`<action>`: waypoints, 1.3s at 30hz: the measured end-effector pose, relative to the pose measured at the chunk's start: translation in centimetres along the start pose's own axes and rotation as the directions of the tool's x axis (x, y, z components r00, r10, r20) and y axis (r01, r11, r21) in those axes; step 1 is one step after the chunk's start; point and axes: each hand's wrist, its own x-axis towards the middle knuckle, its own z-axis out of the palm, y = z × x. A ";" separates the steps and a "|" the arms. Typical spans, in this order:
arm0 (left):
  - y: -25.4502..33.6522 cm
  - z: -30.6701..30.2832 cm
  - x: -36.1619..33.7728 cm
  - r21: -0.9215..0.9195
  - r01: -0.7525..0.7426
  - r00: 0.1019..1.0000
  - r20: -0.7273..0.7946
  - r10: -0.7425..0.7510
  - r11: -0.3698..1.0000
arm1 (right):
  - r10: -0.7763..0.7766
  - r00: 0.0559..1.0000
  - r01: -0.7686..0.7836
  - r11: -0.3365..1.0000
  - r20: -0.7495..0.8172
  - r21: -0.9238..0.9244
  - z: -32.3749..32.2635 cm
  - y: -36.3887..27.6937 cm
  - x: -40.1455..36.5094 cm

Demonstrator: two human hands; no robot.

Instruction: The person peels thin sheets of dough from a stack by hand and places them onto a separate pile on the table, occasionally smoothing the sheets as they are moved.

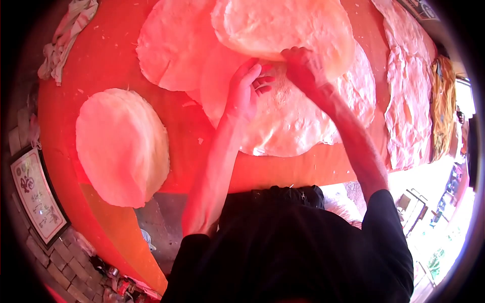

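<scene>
Large pale round sheets, looking like thin flatbreads, overlap on the red-lit table. My right hand (306, 68) is closed at the near edge of the uppermost round sheet (288, 25), its fingertips pinching the rim. To its left, my left hand (246, 88) hovers over a lower round sheet (283, 121), thumb and fingers loosely curled and apart, with nothing plainly held. Another round sheet (172, 45) lies partly under these at the far left of the group. A thick stack of round sheets (118, 146) sits apart, on the table's left side.
The orange-red table (202, 169) curves around in front of me, with small crumbs on it. A wrinkled pale cloth (406, 101) and a yellow cloth (443, 108) lie at right. At left are a crumpled cloth (68, 38) and a framed sign (38, 194) by brickwork.
</scene>
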 end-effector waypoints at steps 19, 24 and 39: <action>-8.6 2.1 -14.7 -0.419 0.132 0.982 -0.069 -0.177 0.898 | 0.056 0.870 -0.242 0.914 0.489 0.326 -15.0 -6.0 -15.1; -10.9 -0.6 -14.2 -0.316 0.124 0.987 0.135 -0.085 0.941 | 0.215 0.923 -0.263 0.958 0.320 0.117 -10.1 -9.4 -14.6; -7.8 -3.1 -13.9 -0.368 0.098 0.963 0.270 0.005 0.925 | 0.083 0.977 -0.112 0.984 0.198 0.138 -8.0 -13.5 -16.5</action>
